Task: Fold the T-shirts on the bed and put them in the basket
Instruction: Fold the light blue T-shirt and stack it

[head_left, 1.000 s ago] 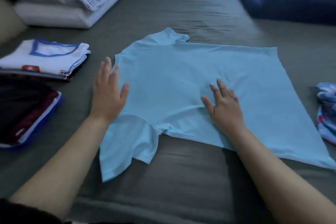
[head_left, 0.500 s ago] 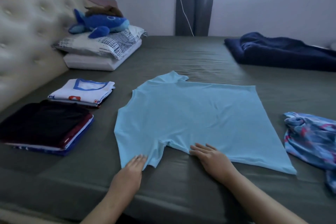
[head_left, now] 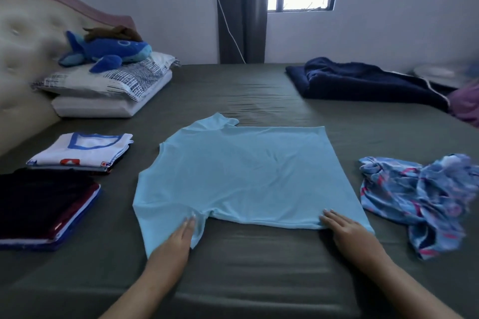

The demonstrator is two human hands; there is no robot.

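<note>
Folded stacks (head_left: pixel 46 204) sit left on the bed (head_left: pixel 259 267), a crumpled patterned garment (head_left: pixel 420 199) right. Centre: the light blue T-shirt (head_left: pixel 241 176) lies flat, sideways. Left hand (head_left: pixel 178 241) rests straight fingers on the near sleeve; right hand (head_left: pixel 347 233) lies flat on the near hem.

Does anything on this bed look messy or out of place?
Yes: the blue patterned garment lies crumpled at the right of the bed, unlike the neat folded stacks at the left. The light blue T-shirt lies spread flat, both hands resting flat at its near edge.
</note>
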